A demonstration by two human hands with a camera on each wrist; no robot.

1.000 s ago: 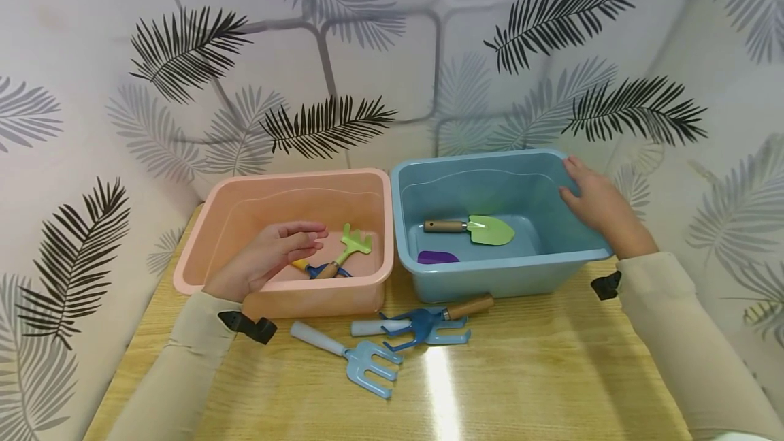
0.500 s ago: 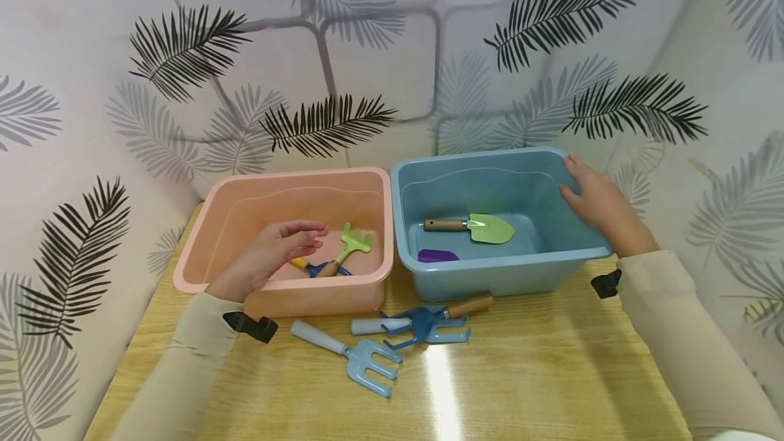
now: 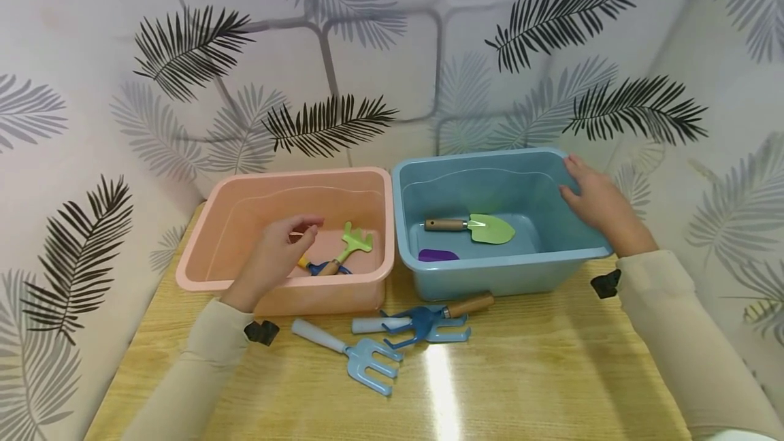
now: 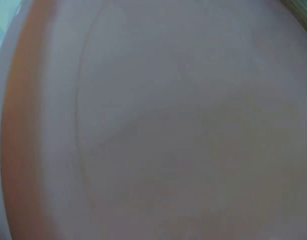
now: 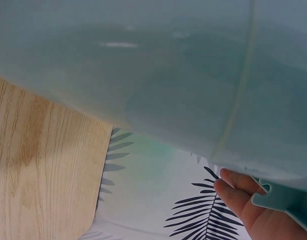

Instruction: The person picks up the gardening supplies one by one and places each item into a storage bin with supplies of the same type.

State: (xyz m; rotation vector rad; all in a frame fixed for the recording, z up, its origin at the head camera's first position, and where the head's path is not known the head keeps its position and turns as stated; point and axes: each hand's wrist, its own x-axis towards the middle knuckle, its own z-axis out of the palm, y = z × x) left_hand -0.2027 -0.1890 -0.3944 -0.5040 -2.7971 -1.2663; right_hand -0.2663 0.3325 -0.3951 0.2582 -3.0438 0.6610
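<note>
Two hands are on the bins. Left hand (image 3: 269, 257): fingers bent, thumb and fingertips apart, poised inside the pink bin (image 3: 349, 297) just beside a yellow-and-blue tool (image 3: 315, 268); whether anything sits in that shadowed gap, one cannot tell. Right hand (image 3: 597, 203): thumb inside, fingers outside, gripping the right rim of the blue bin (image 3: 490, 283).

Inside the pink one, a green fork (image 3: 355, 242) lies with its wooden handle across the yellow-and-blue tool. Over in blue, a green trowel (image 3: 491, 230) lies flat, a purple piece (image 3: 437, 255) part-hidden by the front wall.

Out on the table (image 3: 520, 373), one light-blue fork (image 3: 367, 359) lies alone; near it a dark-blue claw (image 3: 422, 323) crosses a second light-blue fork (image 3: 448, 337).
</note>
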